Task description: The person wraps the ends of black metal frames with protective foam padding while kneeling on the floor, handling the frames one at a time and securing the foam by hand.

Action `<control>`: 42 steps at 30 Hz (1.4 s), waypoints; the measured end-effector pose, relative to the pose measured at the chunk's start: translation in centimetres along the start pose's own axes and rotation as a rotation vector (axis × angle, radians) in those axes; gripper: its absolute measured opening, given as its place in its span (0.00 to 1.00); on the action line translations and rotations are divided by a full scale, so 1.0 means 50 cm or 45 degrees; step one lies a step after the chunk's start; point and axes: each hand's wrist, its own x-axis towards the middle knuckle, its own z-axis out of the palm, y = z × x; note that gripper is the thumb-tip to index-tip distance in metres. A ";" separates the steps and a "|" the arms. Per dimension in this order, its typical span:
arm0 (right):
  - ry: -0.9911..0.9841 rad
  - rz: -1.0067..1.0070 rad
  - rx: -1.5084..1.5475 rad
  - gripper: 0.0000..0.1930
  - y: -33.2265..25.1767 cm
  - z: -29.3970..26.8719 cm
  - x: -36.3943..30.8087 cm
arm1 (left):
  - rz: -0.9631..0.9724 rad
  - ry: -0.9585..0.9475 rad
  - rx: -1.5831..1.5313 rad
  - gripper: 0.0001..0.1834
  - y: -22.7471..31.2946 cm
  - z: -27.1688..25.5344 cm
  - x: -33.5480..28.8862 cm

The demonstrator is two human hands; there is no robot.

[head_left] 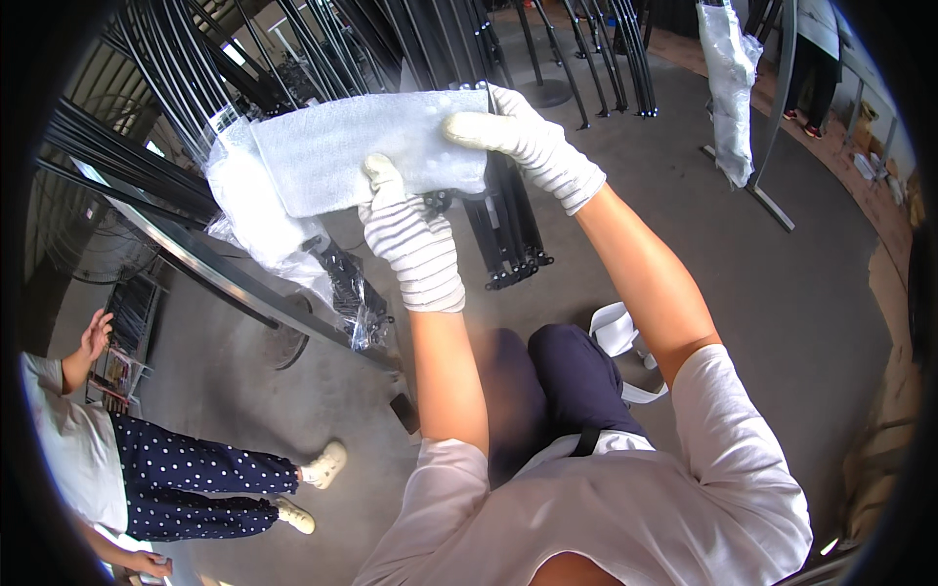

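Observation:
A white foam sheet stretches across the space in front of me, level with the hanging black rods. My left hand, in a striped white glove, is closed on its lower edge, thumb on the near face. The right hand, gloved alike, pinches the sheet's right end, its thumb pressed flat on the front and the fingers mostly behind. Below and behind that end hangs a bundle of black rods. At the sheet's left is a bundle wrapped in white foam and clear plastic.
A metal rack rail runs diagonally at the left. Another person stands at lower left. More black rods hang at the back. A plastic-wrapped bundle hangs at upper right, beside a metal stand. Something white lies by my knees.

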 end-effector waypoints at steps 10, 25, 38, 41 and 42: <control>0.073 -0.095 -0.012 0.21 0.002 0.015 0.001 | -0.051 -0.121 0.031 0.23 0.005 -0.015 0.069; 0.027 -0.073 0.026 0.25 0.002 0.022 0.009 | -0.589 -0.630 0.313 0.13 -0.040 -0.030 0.266; 0.627 0.014 0.262 0.30 0.030 0.019 0.004 | -0.931 -1.310 -0.255 0.25 -0.082 -0.040 0.271; 0.630 -0.018 0.508 0.28 0.040 0.016 -0.001 | -0.830 -1.082 -0.045 0.25 -0.085 -0.045 0.269; 0.597 -0.035 0.513 0.28 0.044 0.015 -0.002 | -0.806 -0.923 0.056 0.24 -0.085 -0.045 0.267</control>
